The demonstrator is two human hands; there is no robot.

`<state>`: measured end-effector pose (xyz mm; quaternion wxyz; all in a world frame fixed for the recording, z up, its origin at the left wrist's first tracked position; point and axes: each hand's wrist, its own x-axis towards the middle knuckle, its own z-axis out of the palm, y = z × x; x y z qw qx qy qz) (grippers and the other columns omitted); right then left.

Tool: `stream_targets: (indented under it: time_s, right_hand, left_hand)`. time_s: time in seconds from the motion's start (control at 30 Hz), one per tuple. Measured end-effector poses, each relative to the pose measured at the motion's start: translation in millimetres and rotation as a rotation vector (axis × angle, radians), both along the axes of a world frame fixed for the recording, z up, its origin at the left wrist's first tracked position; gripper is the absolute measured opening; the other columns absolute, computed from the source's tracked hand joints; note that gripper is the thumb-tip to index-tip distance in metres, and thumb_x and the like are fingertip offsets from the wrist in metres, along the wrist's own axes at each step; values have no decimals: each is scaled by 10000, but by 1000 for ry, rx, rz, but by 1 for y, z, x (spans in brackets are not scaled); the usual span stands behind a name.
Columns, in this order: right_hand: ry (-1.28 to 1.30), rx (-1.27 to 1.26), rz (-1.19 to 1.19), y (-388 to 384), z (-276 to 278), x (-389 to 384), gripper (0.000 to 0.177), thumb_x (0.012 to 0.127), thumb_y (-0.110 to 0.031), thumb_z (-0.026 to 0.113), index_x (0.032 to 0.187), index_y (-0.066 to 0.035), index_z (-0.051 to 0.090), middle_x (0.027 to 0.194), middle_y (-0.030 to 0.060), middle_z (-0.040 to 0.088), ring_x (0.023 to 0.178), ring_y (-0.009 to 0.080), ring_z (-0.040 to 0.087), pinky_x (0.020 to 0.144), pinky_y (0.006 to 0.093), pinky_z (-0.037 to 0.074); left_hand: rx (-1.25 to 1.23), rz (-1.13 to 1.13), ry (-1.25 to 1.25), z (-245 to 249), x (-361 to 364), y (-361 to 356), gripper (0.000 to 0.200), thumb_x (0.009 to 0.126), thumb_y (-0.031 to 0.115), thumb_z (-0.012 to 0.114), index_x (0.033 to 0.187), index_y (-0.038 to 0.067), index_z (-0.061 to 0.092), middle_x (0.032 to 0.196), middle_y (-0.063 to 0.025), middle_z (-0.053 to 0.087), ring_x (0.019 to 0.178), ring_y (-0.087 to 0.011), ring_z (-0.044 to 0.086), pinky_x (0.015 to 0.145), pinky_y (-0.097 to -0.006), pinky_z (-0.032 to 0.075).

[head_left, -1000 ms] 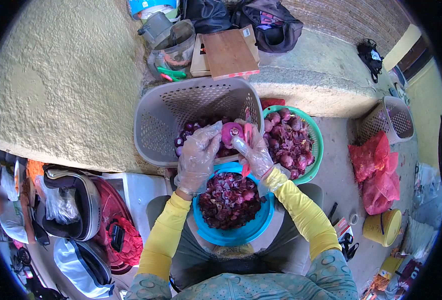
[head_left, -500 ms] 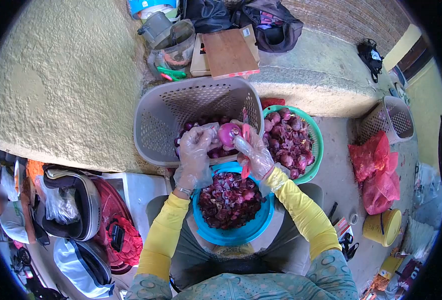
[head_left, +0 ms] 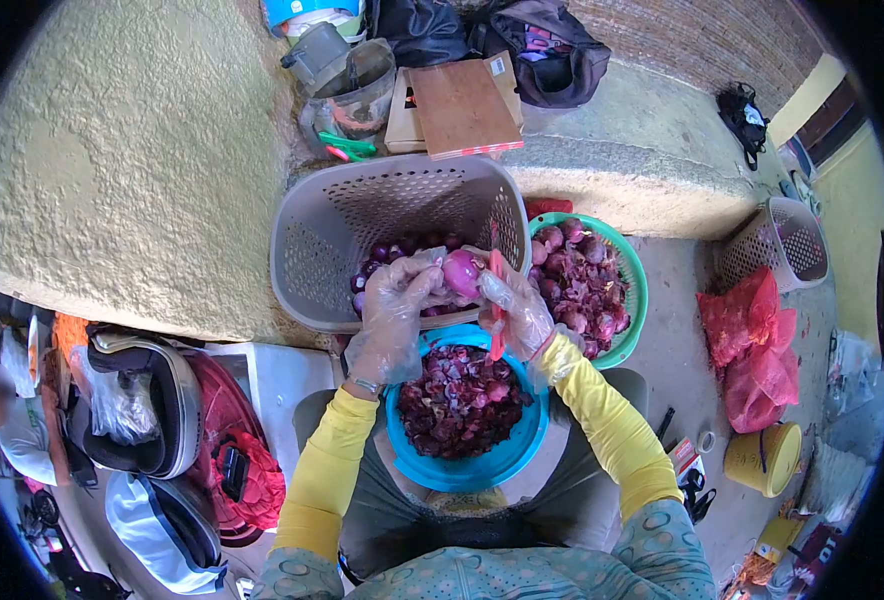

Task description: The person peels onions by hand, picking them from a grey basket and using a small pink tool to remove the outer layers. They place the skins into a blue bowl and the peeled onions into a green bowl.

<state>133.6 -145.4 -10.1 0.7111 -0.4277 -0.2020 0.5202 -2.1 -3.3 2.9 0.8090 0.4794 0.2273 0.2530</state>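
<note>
My left hand [head_left: 399,297], in a clear plastic glove, grips a purple onion [head_left: 462,273] above the near rim of a grey basket [head_left: 297,270]. Against the onion's right side is my right hand [head_left: 518,308], gloved too and closed around a slim red tool [head_left: 497,325]; its blade I cannot make out. Purple onions [head_left: 382,252] lie at the bottom of the basket, partly hidden by my hands. Below my hands, a blue basin [head_left: 534,430] holds a heap of dark onion skins [head_left: 457,415]. To the right, a green basket [head_left: 642,290] holds unpeeled onions [head_left: 577,265] and loose skins.
A brown board [head_left: 467,105] lies on a box behind the basket, beside a clear tub [head_left: 357,100] and a black bag [head_left: 552,55]. Red mesh sacks [head_left: 752,350] and a yellow bucket [head_left: 762,458] are at right. Another person [head_left: 22,420] is at far left.
The onion has turned slightly in my left hand and shifted a little to the right. My right hand has tilted, and the red tool now stands more upright beside the onion.
</note>
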Motion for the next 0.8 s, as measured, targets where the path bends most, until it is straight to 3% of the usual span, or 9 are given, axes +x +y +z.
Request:
stream_targets:
  time_s: [0.07,0.2,0.27,0.3,0.4,0.47,0.63,0.73,0.8]
  right_hand:
    - [101,-13,11,-1,-1,0,561,1031,-359,627,1508,-129,443,1175,-17,625,709,20,520,503,175,392]
    - [261,-19,-27,3,4,-2,522,1054,-399,578,1492,-136,474,1185,-26,632,773,19,548,499,167,378]
    - [279,-11,-64,4,12,-3,519,1058,-451,552,1470,-137,507,1178,-32,639,829,12,564,494,167,371]
    - [280,-10,-65,4,12,-3,519,1058,-451,552,1470,-137,507,1178,-32,639,829,12,564,494,167,371]
    - [248,-44,-50,4,6,-2,523,1052,-484,549,1451,-146,531,1164,-39,645,779,8,544,494,171,366]
    - [220,-9,78,2,-5,0,509,1052,-488,550,1442,-161,542,1132,-41,644,713,15,512,495,176,356]
    - [145,-111,52,2,-7,-4,516,1051,-501,544,1447,-171,528,1066,-46,612,637,29,443,492,192,337]
    - [162,-133,79,1,-8,-5,523,1048,-511,545,1437,-163,525,1055,-41,600,615,37,416,484,205,329]
    - [173,-138,80,2,-12,-4,522,1046,-516,546,1424,-156,531,1067,-35,600,604,42,405,479,210,327]
  left_hand:
    - [151,-30,26,-9,-1,4,169,990,58,651,1132,-32,669,1052,-109,698,897,-180,703,824,-348,616]
    - [207,44,12,1,-3,-4,161,988,46,644,1123,-34,678,1034,-109,717,936,-185,700,860,-346,594]
    - [793,90,76,20,-9,-7,173,971,39,655,1128,-19,698,1015,-112,733,965,-208,702,905,-340,562]
    - [793,89,76,21,-8,-8,173,971,39,655,1128,-19,698,1015,-112,733,965,-208,702,905,-340,562]
    - [1226,59,-19,28,-9,-6,270,912,53,705,1181,35,723,1052,-135,729,984,-295,698,875,-348,543]
    - [1169,18,36,29,-10,-9,281,909,60,710,1190,60,729,1052,-132,729,973,-290,699,858,-354,544]
    - [1153,15,86,24,-11,-9,315,890,71,726,1200,125,748,1033,-121,719,936,-281,690,801,-370,549]
    - [1272,-40,108,27,-13,-9,382,857,66,740,1231,139,730,1030,-117,694,912,-297,673,778,-390,550]
    - [1506,18,175,36,-13,-13,375,854,69,722,1225,118,703,1039,-116,672,927,-326,661,766,-421,546]
